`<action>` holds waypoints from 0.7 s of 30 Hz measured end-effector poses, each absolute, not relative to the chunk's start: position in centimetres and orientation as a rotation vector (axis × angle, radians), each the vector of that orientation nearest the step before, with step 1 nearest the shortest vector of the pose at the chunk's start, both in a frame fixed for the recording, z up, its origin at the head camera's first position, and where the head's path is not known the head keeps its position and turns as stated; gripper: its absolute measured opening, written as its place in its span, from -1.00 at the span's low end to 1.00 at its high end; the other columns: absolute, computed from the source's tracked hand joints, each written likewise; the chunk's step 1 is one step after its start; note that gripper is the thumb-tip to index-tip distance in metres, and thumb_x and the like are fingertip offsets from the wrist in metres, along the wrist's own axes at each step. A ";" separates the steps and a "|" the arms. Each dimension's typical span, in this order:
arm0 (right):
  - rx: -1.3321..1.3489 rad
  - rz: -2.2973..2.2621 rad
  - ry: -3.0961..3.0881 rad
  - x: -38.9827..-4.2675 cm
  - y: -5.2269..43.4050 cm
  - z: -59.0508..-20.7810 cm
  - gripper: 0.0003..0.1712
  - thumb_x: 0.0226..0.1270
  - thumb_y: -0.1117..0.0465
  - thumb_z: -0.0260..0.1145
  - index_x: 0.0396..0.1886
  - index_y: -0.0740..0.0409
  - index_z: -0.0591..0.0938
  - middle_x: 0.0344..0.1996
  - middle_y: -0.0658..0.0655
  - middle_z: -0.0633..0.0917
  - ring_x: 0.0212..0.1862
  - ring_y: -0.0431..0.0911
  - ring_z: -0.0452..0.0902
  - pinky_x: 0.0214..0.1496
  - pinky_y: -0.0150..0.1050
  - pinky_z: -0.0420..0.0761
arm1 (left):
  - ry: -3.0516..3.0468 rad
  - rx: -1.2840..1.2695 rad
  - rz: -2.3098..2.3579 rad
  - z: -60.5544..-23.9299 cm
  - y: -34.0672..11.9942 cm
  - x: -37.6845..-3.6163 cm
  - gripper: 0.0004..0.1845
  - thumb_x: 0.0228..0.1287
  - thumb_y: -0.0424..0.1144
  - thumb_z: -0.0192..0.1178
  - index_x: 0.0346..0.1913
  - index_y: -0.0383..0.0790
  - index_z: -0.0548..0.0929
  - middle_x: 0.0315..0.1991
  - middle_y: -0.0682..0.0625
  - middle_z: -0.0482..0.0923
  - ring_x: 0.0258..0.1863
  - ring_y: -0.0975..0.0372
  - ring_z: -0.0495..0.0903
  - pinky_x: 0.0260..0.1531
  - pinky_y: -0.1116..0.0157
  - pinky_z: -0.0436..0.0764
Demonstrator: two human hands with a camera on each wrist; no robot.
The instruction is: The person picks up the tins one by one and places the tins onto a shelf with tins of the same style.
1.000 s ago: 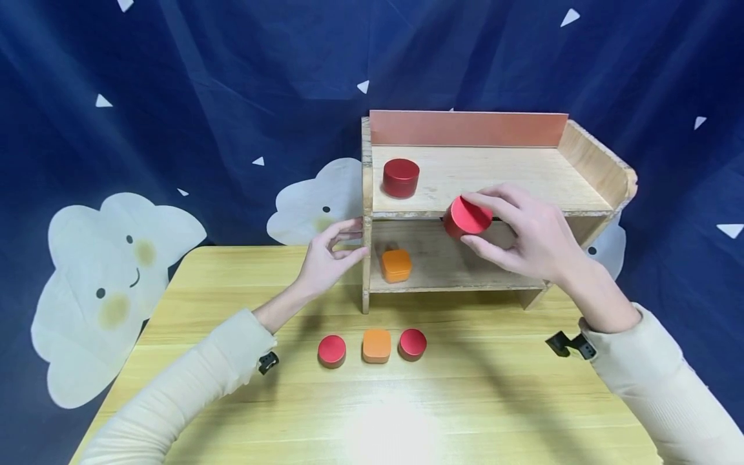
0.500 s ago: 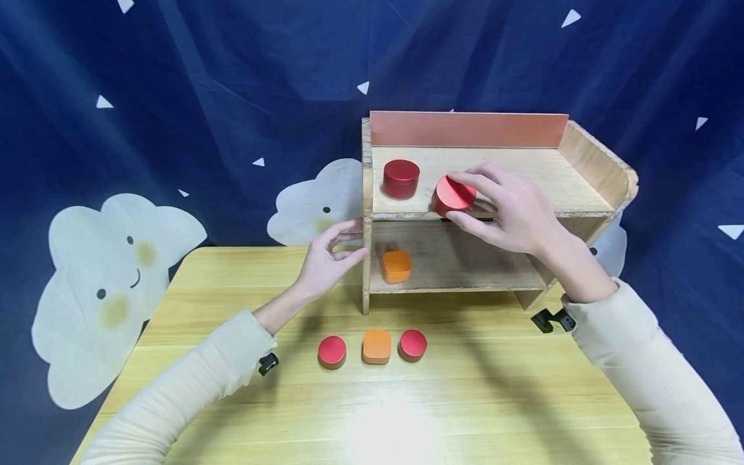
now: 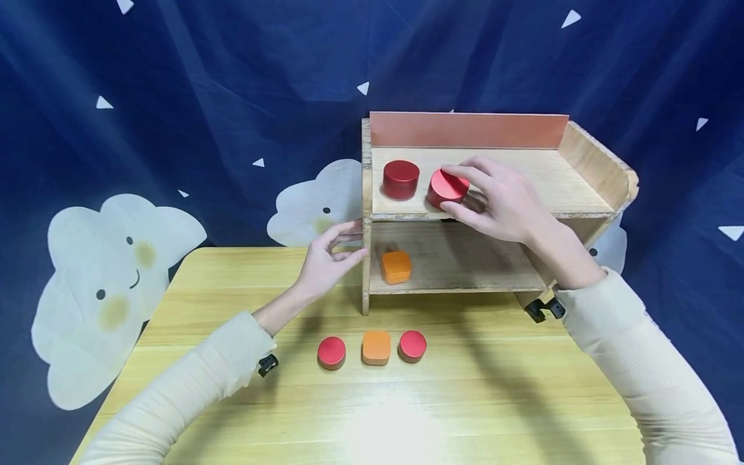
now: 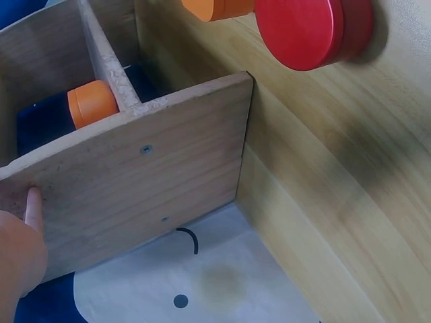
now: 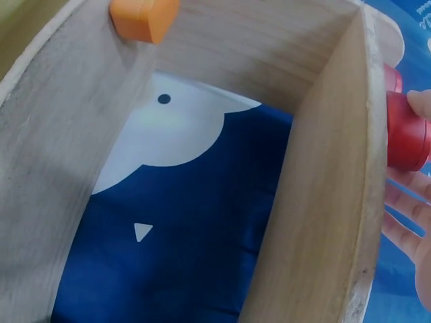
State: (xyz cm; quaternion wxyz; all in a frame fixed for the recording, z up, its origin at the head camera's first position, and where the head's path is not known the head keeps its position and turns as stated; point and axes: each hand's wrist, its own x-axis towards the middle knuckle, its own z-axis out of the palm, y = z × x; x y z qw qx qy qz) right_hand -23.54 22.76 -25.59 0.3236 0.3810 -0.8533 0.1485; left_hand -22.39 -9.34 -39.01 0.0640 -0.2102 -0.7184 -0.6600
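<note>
My right hand [image 3: 504,200] pinches a round red tin [image 3: 447,187] between thumb and fingers at the upper board of the wooden shelf [image 3: 456,255]. Whether its base fully touches the board is unclear. Just left of it stands another round red tin [image 3: 401,179]. In the right wrist view the held tin [image 5: 406,131] shows at the edge beside the fingers. My left hand [image 3: 327,257] touches the shelf's left side panel, holding no tin; the left wrist view shows one straight finger [image 4: 34,212] against that panel [image 4: 155,168].
A square orange tin [image 3: 396,267] sits at the left of the lower board. On the table [image 3: 244,278] before the shelf stand a red tin [image 3: 332,352], an orange tin [image 3: 376,347] and another red tin [image 3: 413,346]. A blue curtain [image 3: 232,77] hangs behind.
My right hand has moved the red tin up and left, from in front of the upper board's edge to beside the other red tin. The left hand has stayed in place.
</note>
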 end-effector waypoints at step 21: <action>0.947 0.366 -2.330 -25.1 22.5 -25.9 -0.44 0.34 -0.02 0.48 0.26 0.09 0.69 -0.03 0.22 0.74 -0.15 0.08 0.61 -0.22 0.05 0.64 | -2.149 -0.650 -1.999 -39.1 -9.3 -22.5 -0.38 0.26 -0.56 0.39 0.39 -0.45 0.51 0.39 -0.32 0.55 0.26 -0.03 0.64 0.13 0.34 0.81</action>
